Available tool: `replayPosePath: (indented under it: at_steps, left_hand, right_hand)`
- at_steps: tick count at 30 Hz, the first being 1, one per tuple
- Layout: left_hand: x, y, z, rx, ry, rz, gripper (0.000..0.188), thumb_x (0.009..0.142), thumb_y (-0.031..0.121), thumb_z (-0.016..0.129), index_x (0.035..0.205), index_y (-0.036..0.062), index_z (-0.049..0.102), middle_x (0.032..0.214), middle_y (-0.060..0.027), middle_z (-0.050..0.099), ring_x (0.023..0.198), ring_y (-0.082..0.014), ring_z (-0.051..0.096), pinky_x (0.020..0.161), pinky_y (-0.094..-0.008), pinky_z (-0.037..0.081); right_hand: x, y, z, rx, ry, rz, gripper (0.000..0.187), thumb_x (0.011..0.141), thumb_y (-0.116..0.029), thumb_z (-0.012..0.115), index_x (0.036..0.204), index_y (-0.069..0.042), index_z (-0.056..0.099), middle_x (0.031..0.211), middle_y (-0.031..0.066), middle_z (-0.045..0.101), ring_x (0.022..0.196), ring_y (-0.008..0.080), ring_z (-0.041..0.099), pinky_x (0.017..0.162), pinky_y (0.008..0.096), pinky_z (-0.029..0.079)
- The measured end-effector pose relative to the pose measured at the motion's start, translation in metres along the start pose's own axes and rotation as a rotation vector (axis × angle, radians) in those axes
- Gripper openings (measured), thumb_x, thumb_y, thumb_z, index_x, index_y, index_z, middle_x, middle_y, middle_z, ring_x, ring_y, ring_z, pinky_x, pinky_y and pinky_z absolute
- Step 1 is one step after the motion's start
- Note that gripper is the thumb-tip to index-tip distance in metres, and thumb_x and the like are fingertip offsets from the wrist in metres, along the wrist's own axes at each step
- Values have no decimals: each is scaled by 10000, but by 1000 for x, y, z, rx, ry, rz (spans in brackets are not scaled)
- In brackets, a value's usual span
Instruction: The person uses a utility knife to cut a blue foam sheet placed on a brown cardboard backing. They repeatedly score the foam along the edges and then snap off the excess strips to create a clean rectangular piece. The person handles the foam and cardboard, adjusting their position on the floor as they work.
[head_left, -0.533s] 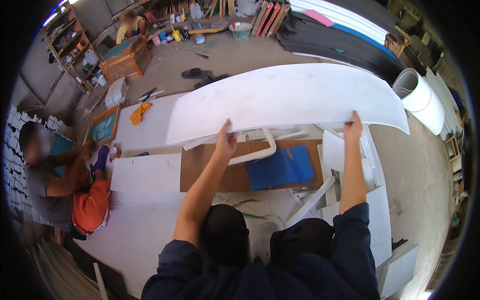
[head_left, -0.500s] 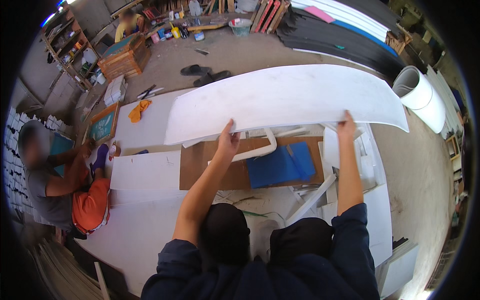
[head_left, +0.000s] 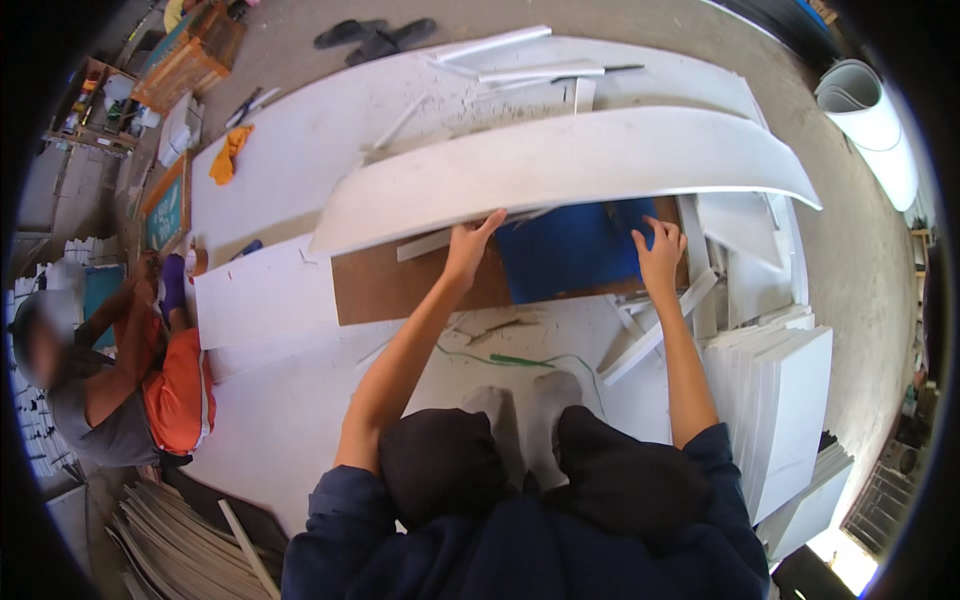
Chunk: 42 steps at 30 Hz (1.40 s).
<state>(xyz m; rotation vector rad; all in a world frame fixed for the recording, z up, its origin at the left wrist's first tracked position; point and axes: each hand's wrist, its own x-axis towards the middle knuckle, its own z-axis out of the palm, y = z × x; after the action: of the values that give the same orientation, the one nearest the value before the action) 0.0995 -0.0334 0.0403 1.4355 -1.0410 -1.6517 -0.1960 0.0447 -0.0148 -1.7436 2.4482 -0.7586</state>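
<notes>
A long, curved white sheet point(head_left: 570, 165) lies across the middle of the view, tilted with its near edge raised. My left hand point(head_left: 468, 252) grips that near edge, thumb on top and the other fingers hidden underneath. Off the edge, my right hand point(head_left: 660, 258) has its fingers bent and apart, with nothing visible in it. Beneath the sheet, a brown board point(head_left: 400, 290) partly shows, bearing a blue sheet point(head_left: 560, 260) under my right hand's fingertips or close to them; contact cannot be told. A white strip point(head_left: 425, 244) sticks out beside my left hand.
White offcuts point(head_left: 660, 330) and stacked white panels point(head_left: 775, 400) lie at the right. A green cord point(head_left: 520, 360) runs before my feet. At the left sits another person point(head_left: 95, 390) in orange trousers. A rolled white sheet point(head_left: 870, 125) stands far right; slippers point(head_left: 385, 38) lie at the back.
The white sheet has come down and nearer, its near edge now lower over the brown board. My right hand has let go of its edge; my left still holds on. The view has tipped downward.
</notes>
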Motion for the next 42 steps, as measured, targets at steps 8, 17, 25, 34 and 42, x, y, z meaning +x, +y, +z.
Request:
replayPosePath:
  at_steps: [8, 17, 25, 34, 42]
  left_hand:
    - [-41, -60, 9, 546, 101, 313, 338, 808, 181, 605, 1085, 15, 506, 1015, -160, 500, 926, -240, 515, 801, -307, 427]
    - [-38, -61, 29, 571, 103, 263, 518, 810, 212, 596, 1232, 23, 362, 1145, -192, 386, 1049, -307, 419, 903, -374, 360]
    - [-28, -62, 40, 540, 135, 190, 583, 776, 216, 616, 1245, 19, 332, 1192, -238, 358, 1121, -371, 336, 961, -418, 292]
    - [-19, -62, 25, 315, 93, 141, 548, 797, 243, 616, 1227, 25, 354, 1154, -187, 413, 1049, -267, 444, 871, -338, 388]
    - [11, -45, -34, -757, 280, -199, 536, 893, 220, 480, 1328, 16, 241, 1367, -174, 287, 1193, -275, 406, 982, -388, 352]
  right_hand:
    - [-10, -21, -21, -66, -205, -32, 455, 825, -137, 570, 1233, -44, 392, 1029, 147, 450, 985, 314, 470, 831, 435, 400]
    - [-21, 10, -37, 156, -85, 239, 439, 815, -163, 570, 1185, 29, 433, 1061, 187, 474, 1002, 331, 481, 860, 392, 401]
    - [3, 30, -17, -2, -126, 376, 567, 772, -318, 637, 1189, 10, 439, 1070, 206, 529, 1023, 330, 490, 874, 403, 392]
    - [8, 34, -75, 705, -357, 582, 659, 692, -323, 719, 1192, 12, 451, 1046, 106, 572, 949, 186, 543, 803, 293, 408]
    - [23, -17, -188, 746, -199, 503, 554, 721, -228, 679, 1203, -52, 469, 1049, 89, 563, 943, 173, 528, 783, 284, 398]
